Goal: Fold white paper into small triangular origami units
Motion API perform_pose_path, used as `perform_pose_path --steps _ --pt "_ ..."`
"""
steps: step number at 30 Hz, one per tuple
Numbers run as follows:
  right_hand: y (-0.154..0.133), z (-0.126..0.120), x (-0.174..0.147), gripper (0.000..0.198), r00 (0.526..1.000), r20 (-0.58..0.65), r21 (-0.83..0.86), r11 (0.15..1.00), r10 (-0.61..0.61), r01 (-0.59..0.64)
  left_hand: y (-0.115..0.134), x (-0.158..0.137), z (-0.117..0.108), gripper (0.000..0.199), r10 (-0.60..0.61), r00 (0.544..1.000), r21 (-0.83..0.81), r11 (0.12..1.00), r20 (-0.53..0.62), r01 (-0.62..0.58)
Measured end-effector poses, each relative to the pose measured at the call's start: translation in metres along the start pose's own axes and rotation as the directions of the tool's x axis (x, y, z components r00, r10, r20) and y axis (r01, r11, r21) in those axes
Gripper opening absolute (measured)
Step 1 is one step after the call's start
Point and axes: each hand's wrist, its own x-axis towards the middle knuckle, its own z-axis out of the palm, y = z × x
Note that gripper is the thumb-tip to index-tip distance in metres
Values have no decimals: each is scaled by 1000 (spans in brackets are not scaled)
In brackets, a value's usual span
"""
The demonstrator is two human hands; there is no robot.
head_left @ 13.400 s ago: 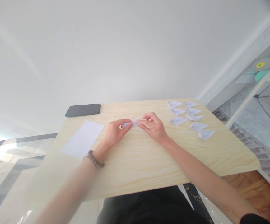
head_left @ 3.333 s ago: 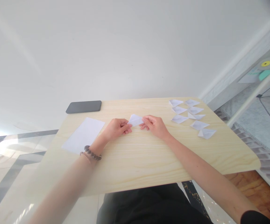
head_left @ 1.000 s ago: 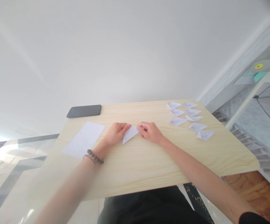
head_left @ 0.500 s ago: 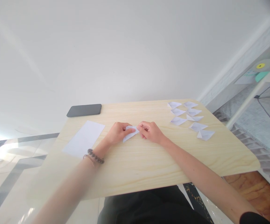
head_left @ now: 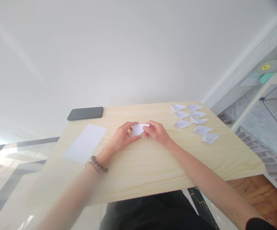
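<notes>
A small folded piece of white paper [head_left: 137,129] is held above the middle of the table. My right hand [head_left: 157,132] pinches its right end between thumb and fingers. On the other side, my left hand [head_left: 124,135] grips it by the upper and lower edges, thumb below and fingers above. Dark beads circle the left wrist. Left of that hand lies a flat stack or sheet of white paper [head_left: 87,142]. Several folded white paper pieces [head_left: 182,123] stand in two columns at the table's right rear.
A dark smartphone [head_left: 86,113] lies at the back left corner of the light wooden table [head_left: 138,172]. Behind the table rises a white wall [head_left: 129,57]. At the far right stands a pale metal frame [head_left: 250,107].
The folded paper has been lifted and turned, showing a broader face. My left thumb has moved from its face to its lower edge, and the left fingers have spread wider.
</notes>
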Motion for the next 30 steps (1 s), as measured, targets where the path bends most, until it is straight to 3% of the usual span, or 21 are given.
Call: perform_pose_path --steps 5,12,21,26,30 --pt "-1 1 -1 27 998 62 -17 1000 -21 22 4 1 -3 54 -87 996 -69 994 -1 86" --pt "3 0 -1 23 993 112 -34 998 -40 44 6 -1 -4 54 -108 994 -146 983 19 110" --pt "4 -1 -1 21 992 127 -39 999 -26 31 6 0 -4 52 -114 993 -131 984 38 118" --pt "4 2 0 19 997 81 -31 999 -7 9 4 0 -4 57 -65 998 -91 994 4 65" --pt "10 3 3 18 999 -34 -50 999 10 -11 3 0 -1 46 11 1000 -124 992 -4 -11"
